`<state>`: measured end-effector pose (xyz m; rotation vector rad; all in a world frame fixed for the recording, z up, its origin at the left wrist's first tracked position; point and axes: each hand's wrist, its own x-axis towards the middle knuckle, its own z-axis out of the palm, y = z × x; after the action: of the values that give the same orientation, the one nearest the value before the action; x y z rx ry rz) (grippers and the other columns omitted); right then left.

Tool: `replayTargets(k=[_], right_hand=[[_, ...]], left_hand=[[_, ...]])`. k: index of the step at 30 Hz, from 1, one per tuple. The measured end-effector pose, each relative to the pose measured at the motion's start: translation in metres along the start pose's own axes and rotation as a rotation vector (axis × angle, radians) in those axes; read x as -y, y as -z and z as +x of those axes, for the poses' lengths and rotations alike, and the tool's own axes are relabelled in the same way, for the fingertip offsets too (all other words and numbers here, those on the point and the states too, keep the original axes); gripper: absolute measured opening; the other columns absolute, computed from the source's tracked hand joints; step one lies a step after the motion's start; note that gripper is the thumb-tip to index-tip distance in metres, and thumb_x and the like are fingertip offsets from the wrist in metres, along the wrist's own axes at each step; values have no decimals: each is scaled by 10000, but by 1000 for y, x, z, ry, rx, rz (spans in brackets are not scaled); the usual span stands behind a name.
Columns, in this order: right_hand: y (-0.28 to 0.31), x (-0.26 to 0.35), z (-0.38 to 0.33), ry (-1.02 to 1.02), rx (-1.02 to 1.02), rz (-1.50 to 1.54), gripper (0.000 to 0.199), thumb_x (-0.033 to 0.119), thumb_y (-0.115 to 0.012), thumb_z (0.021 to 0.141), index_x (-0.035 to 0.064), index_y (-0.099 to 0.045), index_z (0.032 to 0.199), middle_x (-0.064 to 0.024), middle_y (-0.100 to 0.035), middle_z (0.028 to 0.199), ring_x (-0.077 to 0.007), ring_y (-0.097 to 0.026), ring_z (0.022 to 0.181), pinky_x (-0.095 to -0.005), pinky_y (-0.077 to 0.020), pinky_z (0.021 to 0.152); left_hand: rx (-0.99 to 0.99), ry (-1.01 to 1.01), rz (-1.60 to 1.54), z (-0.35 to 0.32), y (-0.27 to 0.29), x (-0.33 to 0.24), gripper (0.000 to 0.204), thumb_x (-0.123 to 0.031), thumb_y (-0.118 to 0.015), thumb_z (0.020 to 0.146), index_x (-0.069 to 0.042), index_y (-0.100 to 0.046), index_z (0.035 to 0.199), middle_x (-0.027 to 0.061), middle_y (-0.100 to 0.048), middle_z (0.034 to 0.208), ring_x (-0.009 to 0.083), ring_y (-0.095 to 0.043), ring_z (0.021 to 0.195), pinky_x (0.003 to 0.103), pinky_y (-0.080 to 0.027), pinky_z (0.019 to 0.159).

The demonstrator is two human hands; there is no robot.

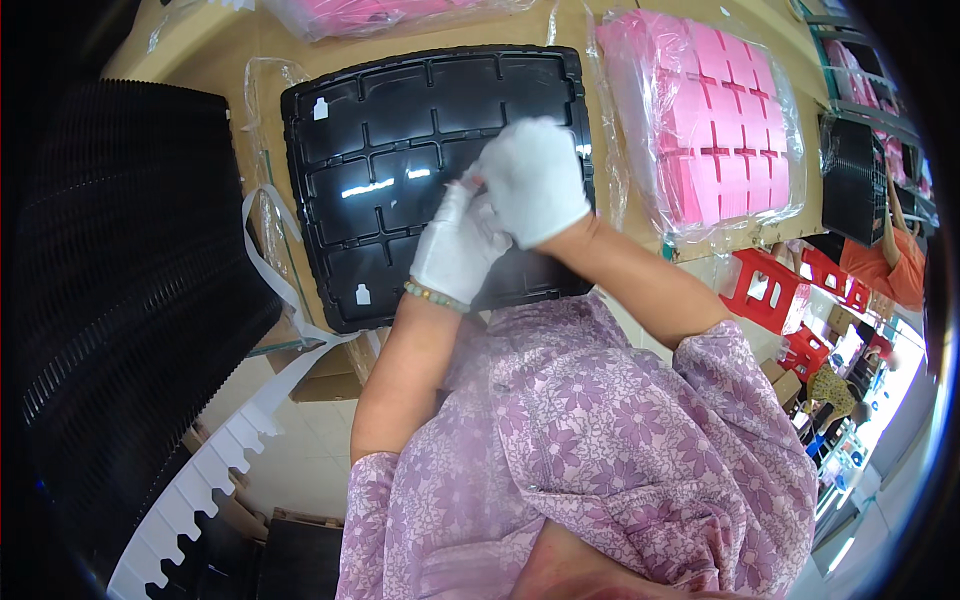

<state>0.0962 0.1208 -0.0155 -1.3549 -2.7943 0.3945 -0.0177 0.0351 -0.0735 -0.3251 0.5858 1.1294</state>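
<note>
A black plastic tray (345, 205) with molded ridges and shallow compartments lies in front of me. Two small white bottle-shaped marks, one at its upper left (320, 108) and one at its lower left (363, 294), show on its surface. Both my hands wear white gloves and meet over the tray's middle. My left hand (460, 245), with a beaded bracelet at the wrist, has its fingers pinched together. My right hand (535, 180) is closed against the left fingertips, slightly blurred. Whatever they pinch between them is hidden or too small to name.
Tall stacks of black trays (130, 230) stand at the left, with a white notched strip (215, 470) hanging beside them. Pink divided trays in clear wrap (715, 120) lie at the right. Red stools (765, 290) and other people are further right. Brown cardboard (215, 50) covers the table.
</note>
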Motion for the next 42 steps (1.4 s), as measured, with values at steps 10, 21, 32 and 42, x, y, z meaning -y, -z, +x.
replayTargets(k=[10, 21, 32, 42], right_hand=[[-31, 50, 104, 171, 19, 68, 242, 140, -556, 803, 119, -740, 959, -155, -682, 913, -336, -657, 868, -411, -538, 816], [-50, 80, 163, 96, 80, -54, 344, 30, -591, 735, 172, -705, 1027, -116, -676, 975, -321, -659, 939, -394, -545, 820], [-58, 85, 173, -110, -2, 87, 213, 138, -614, 769, 154, -756, 927, -137, -696, 935, -329, -666, 911, -401, -524, 836], [-64, 90, 180, -147, -29, -23, 152, 209, -621, 811, 151, -743, 881, -121, -699, 903, -336, -668, 879, -410, -524, 770]], left_hand=[[-143, -218, -66, -51, 29, -54, 172, -235, -437, 1015, -112, -528, 937, -15, -345, 637, 102, -278, 450, 244, -236, 428], [-169, -335, -133, -102, 66, -66, 171, -261, -484, 999, -128, -551, 914, -32, -340, 609, 106, -293, 441, 254, -238, 439], [-171, -393, -150, -114, 70, -76, 187, -277, -468, 1001, -124, -535, 917, -22, -325, 617, 114, -287, 448, 255, -241, 445], [-155, -370, -150, -113, 71, -78, 195, -296, -482, 994, -128, -541, 914, -22, -349, 627, 112, -296, 456, 254, -241, 456]])
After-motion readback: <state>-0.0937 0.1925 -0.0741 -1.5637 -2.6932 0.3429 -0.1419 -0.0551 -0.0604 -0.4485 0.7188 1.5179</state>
